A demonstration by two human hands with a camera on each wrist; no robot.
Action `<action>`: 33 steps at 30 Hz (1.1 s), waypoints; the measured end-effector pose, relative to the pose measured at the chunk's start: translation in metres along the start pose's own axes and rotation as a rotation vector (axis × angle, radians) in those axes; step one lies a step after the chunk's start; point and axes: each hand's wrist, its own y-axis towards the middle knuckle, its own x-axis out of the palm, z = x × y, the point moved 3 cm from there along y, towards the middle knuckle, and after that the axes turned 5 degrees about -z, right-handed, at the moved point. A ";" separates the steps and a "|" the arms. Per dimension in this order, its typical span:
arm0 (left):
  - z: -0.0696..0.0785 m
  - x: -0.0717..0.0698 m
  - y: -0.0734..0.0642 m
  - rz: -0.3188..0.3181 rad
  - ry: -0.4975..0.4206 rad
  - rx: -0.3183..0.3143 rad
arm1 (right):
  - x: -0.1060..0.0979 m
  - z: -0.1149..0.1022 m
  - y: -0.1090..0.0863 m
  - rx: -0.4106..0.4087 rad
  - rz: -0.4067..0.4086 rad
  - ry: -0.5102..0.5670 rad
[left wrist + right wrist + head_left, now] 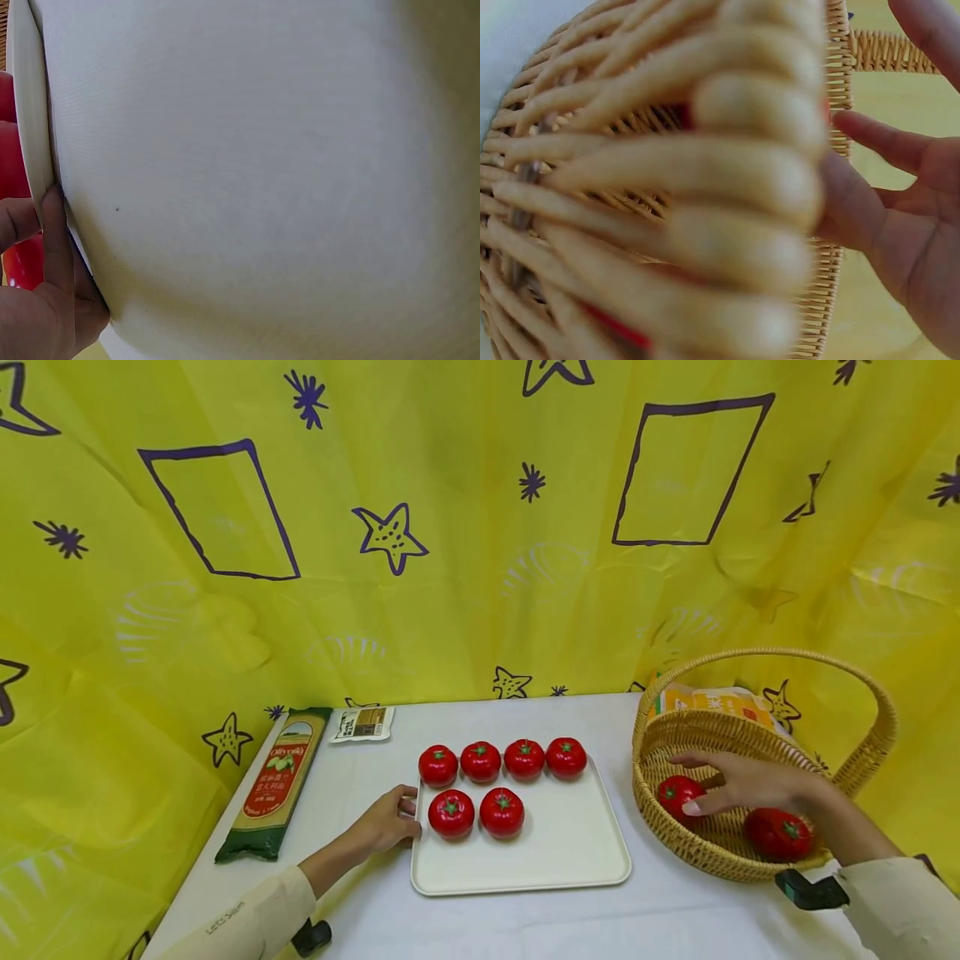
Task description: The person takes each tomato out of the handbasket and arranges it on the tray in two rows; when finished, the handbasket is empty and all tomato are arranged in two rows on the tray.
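Note:
My left hand [390, 820] pinches the left rim of a cream tray [555, 868]; in the left wrist view its fingers [56, 247] lie along the rim's outer side. Several red tomatoes [481, 762] line the tray's back, and two more, one being this tomato [502, 813], sit in front of them. My right hand [738, 783] is inside the wicker basket [675, 843], spread over a tomato [677, 793], thumb overlapping it in the head view. Another tomato [778, 833] lies in the basket under the wrist. In the right wrist view, basket weave [705, 172] hides the fingertips' surroundings.
A spaghetti packet [277, 785] lies along the table's left side, with a small white sachet [363, 724] beside its top. Behind the basket stands an orange and yellow bag [720, 700]. The basket handle [765, 652] arches high. A yellow patterned curtain [465, 610] closes off the back.

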 end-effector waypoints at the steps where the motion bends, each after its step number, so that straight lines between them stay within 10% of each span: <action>1: 0.000 0.000 0.000 0.000 -0.003 0.000 | -0.001 -0.002 0.001 -0.012 0.022 -0.044; 5: -0.001 0.000 0.000 0.001 0.000 0.002 | -0.006 -0.007 0.007 -0.026 0.056 -0.151; 33: 0.000 0.000 -0.001 0.002 0.027 0.002 | -0.037 -0.007 0.032 -0.043 -0.131 0.022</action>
